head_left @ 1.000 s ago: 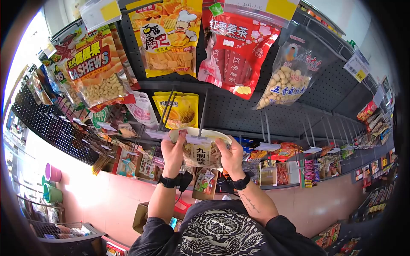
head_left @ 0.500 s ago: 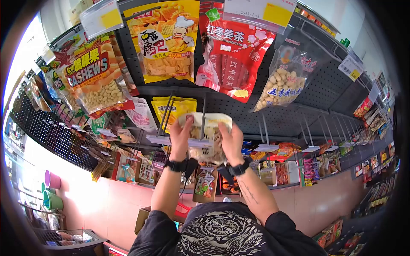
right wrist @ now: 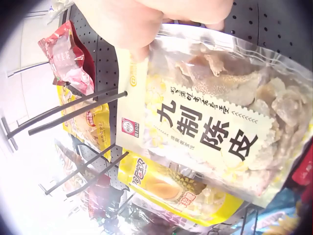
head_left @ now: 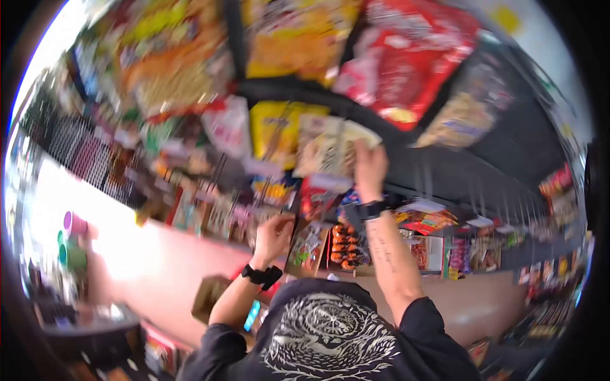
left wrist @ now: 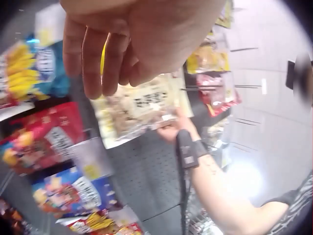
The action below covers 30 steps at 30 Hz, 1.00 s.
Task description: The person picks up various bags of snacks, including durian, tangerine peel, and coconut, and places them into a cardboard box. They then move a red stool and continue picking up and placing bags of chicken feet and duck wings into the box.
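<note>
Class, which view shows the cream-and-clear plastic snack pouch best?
The right wrist view: the pouch is large, its lettering readable. The head view shows it small and blurred; the left wrist view, partly behind fingers.

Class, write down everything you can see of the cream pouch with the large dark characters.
The cream pouch looks like glossy, crinkled plastic. Clear areas show pale brown, lumpy pieces. Its zigzag-edged label carries four large dark characters; a small red emblem sits near the header. It looks filled and unopened in what shows. The right hand holds its edge, and a dark metal prong meets the header. It is beside a yellow pouch, before a perforated board. Its back is hidden.
</note>
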Tool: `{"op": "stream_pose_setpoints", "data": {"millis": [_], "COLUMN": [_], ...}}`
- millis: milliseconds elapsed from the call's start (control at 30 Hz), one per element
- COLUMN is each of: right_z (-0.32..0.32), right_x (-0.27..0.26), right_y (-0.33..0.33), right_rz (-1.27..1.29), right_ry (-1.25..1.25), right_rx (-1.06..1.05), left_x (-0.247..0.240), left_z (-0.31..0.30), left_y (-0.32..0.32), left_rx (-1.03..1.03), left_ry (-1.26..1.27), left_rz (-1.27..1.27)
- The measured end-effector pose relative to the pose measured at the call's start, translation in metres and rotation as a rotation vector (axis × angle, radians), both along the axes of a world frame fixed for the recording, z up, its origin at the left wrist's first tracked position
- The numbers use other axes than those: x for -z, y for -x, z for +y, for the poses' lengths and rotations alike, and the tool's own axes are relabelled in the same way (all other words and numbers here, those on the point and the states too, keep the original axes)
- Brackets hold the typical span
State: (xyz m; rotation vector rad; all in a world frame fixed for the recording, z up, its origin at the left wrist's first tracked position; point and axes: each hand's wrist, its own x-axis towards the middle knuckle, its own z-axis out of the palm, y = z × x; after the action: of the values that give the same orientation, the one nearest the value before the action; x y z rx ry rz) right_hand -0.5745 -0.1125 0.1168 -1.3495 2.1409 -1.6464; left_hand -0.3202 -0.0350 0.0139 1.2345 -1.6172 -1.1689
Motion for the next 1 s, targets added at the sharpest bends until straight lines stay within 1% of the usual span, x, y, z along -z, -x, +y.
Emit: {"op": "stream_pose_setpoints", "data": {"millis": [33,67,100,133,167,200,267,300,333,367,400,433,467,533,567,633,667,733,767,800,867,900,967,1000], "right_z": [0.004,0.018,0.031,0.05,0.097,0.122,0.164,0.18,0.186,0.189,0.189,0.186,0.182,0.173,0.17,0.169,0.17,0.177,0.18,0.183,0.184,0.184,0.185,0.187], "right_x": [0.008,-0.006,0.009,0.013,0.024,0.017,0.046,0.058,0.062,0.064,0.064,0.064,0.064,0.064,0.062,0.059,0.058,0.052,0.05,0.05,0.052,0.053,0.057,0.058], "right_y": [0.006,-0.004,-0.006,0.003,-0.012,-0.041,-0.015,-0.013,-0.019,-0.024,-0.029,-0.036,-0.042,-0.058,-0.068,-0.083,-0.09,-0.098,-0.097,-0.097,-0.1,-0.102,-0.103,-0.106], "right_rz": [-0.084,-0.098,-0.354,-0.252,-0.577,-0.596,-0.453,-0.505,-0.552,-0.608,-0.603,-0.616,-0.628,-0.591,-0.585,-0.577,-0.571,-0.411,-0.404,-0.393,-0.401,-0.401,-0.374,-0.382], "right_ry": [-0.029,0.191,0.243,0.114,0.169,0.095,-0.325,-0.434,-0.54,-0.587,-0.611,-0.673,-0.73,-0.741,-0.738,-0.741,-0.742,-0.795,-0.847,-0.837,-0.828,-0.826,-0.844,-0.841], "right_rx": [-0.047,-0.259,-0.281,-0.311,-0.294,-0.178,-0.604,-0.622,-0.632,-0.63,-0.631,-0.671,-0.713,-0.745,-0.762,-0.814,-0.802,-0.924,-0.937,-0.962,-0.978,-0.979,-0.987,-0.984], "left_x": [0.045,0.086,0.106,0.124,0.165,0.201,0.227,0.256,0.269,0.282,0.29,0.28,0.268,0.276,0.3,0.309,0.312,0.308,0.302,0.301,0.322,0.327,0.331,0.324], "left_z": [0.021,0.043,0.069,0.088,0.138,0.161,0.203,0.221,0.227,0.236,0.243,0.24,0.232,0.237,0.243,0.243,0.243,0.243,0.241,0.241,0.254,0.256,0.261,0.263], "left_y": [-0.021,-0.051,-0.08,-0.11,-0.16,-0.192,-0.224,-0.238,-0.24,-0.239,-0.235,-0.227,-0.218,-0.198,-0.192,-0.185,-0.183,-0.179,-0.178,-0.179,-0.185,-0.191,-0.201,-0.207], "left_rx": [-0.063,-0.121,-0.242,-0.354,-0.523,-0.617,-0.673,-0.61,-0.62,-0.602,-0.579,-0.572,-0.52,-0.432,-0.418,-0.415,-0.402,-0.348,-0.31,-0.232,-0.19,-0.191,-0.536,-0.784], "left_ry": [-0.097,-0.115,-0.249,-0.359,-0.472,-0.533,-0.653,-0.746,-0.767,-0.822,-0.877,-0.965,-1.104,-1.006,-0.99,-0.944,-0.927,-0.824,-0.726,-0.627,-0.354,-0.353,-0.442,-0.377], "left_rz": [0.025,-0.087,-0.076,-0.062,-0.186,-0.306,-0.553,-0.627,-0.622,-0.676,-0.731,-0.755,-0.714,-0.843,-0.855,-0.912,-0.925,-0.938,-0.955,-0.968,-0.971,-0.971,-0.914,-0.82]}}
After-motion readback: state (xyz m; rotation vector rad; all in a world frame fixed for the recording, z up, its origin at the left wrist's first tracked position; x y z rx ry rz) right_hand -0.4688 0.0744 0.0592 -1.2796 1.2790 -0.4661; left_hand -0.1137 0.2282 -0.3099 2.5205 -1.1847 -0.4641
